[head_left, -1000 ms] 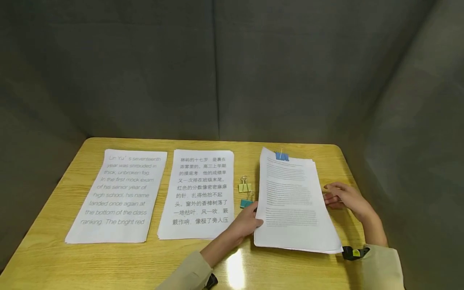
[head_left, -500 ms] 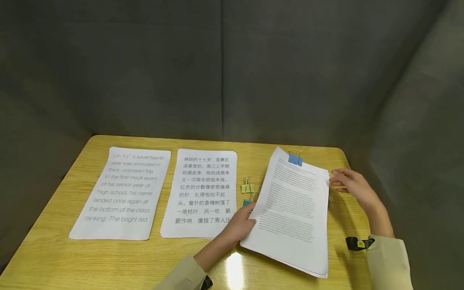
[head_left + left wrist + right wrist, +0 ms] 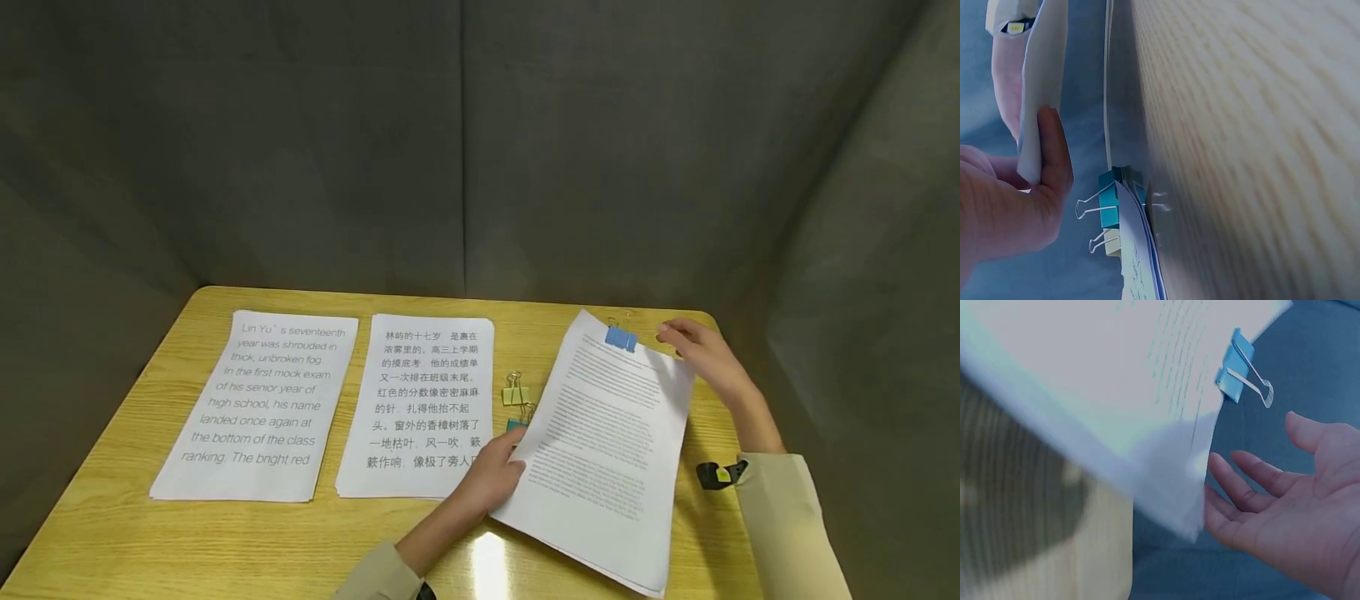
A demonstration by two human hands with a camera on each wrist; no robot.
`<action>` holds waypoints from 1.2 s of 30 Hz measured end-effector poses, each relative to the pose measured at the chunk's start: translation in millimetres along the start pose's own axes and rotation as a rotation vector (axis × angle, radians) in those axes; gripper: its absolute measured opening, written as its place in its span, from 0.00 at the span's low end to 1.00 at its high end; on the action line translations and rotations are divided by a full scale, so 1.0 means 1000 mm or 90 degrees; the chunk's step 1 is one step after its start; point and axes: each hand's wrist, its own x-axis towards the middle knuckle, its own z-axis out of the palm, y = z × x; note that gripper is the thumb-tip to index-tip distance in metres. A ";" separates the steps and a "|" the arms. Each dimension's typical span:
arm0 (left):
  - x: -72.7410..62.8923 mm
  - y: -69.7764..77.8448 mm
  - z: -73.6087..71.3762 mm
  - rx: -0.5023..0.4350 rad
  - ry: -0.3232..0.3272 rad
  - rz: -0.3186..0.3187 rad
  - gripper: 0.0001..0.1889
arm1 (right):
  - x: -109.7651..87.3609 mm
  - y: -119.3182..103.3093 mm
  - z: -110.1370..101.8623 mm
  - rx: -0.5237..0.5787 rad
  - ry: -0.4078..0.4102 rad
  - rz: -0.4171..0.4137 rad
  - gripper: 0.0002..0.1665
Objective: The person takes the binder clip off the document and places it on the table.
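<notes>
A stack of printed sheets (image 3: 600, 467) is held up off the table, tilted, with a blue binder clip (image 3: 621, 338) on its top edge. My left hand (image 3: 491, 475) grips the lower left edge, thumb on the front; the left wrist view shows fingers (image 3: 1054, 147) on the other side of the paper. Near the top right corner is my right hand (image 3: 708, 358), fingers loosely bent and grasping nothing. In the right wrist view its lower fingers (image 3: 1225, 515) lie against or just behind the corner; contact is hard to tell. The blue clip's wire handles stick out beyond the paper.
A yellow binder clip (image 3: 516, 394) and a teal binder clip (image 3: 516, 424), partly hidden, lie left of the held stack. Two more printed stacks, one English (image 3: 255, 400) and one Chinese (image 3: 420, 400), lie on the wooden table (image 3: 225, 550). Dark curtains (image 3: 337, 167) enclose it.
The clipped stack has turned clockwise and shifted right, its lower end nearer the front. My left hand moved left and down with it. My right hand rose from the right edge toward the top corner.
</notes>
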 end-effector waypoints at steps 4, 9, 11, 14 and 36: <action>-0.003 0.001 0.002 0.046 0.001 0.024 0.29 | 0.010 -0.012 0.004 -0.013 -0.029 0.001 0.40; -0.005 0.001 0.005 0.067 -0.003 0.026 0.29 | 0.020 -0.019 0.003 0.063 -0.092 0.013 0.41; -0.006 0.000 0.006 0.068 -0.003 0.025 0.29 | 0.024 -0.018 0.003 0.095 -0.104 0.025 0.42; -0.008 0.000 0.007 0.059 -0.006 0.026 0.28 | 0.030 -0.015 0.004 0.105 -0.107 0.049 0.47; -0.008 -0.008 -0.004 -0.055 0.003 -0.011 0.26 | 0.036 0.018 -0.006 0.544 -0.371 -0.096 0.25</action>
